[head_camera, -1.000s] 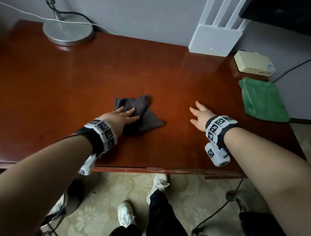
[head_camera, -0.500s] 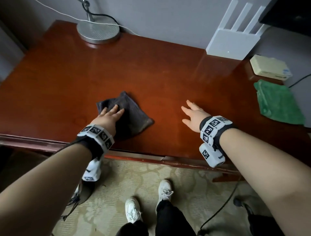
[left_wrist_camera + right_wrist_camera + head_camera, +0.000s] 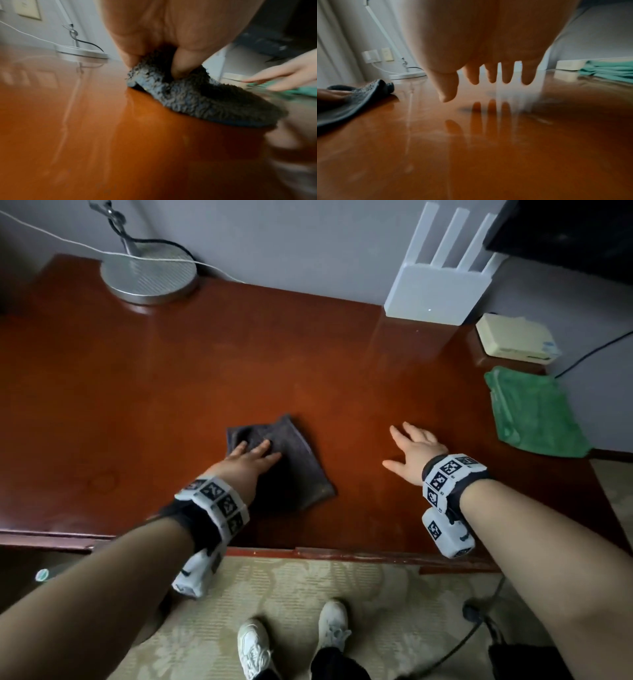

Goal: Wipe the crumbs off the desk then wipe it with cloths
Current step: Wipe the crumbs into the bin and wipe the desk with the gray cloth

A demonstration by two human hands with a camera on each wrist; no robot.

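A dark grey cloth (image 3: pixel 291 470) lies folded on the red-brown desk (image 3: pixel 137 392), near the front middle. My left hand (image 3: pixel 253 455) presses down on the cloth's left part with straight fingers. In the left wrist view the fluffy grey cloth (image 3: pixel 197 98) bunches up under my palm. My right hand (image 3: pixel 412 448) is spread flat to the right of the cloth and holds nothing. Its fingers (image 3: pixel 506 75) hover just above the glossy top, which mirrors them. A green cloth (image 3: pixel 534 416) lies folded at the desk's right edge. I see no crumbs.
A round metal lamp base (image 3: pixel 149 280) with cables stands at the back left. A white router (image 3: pixel 431 292) and a cream box (image 3: pixel 513 340) sit at the back right. The desk's front edge (image 3: pixel 342 553) runs just behind my wrists, above the carpet and my shoes.
My left hand slid the grey cloth to the left across the desk, then back to the right. My right hand swung along with it, staying open.
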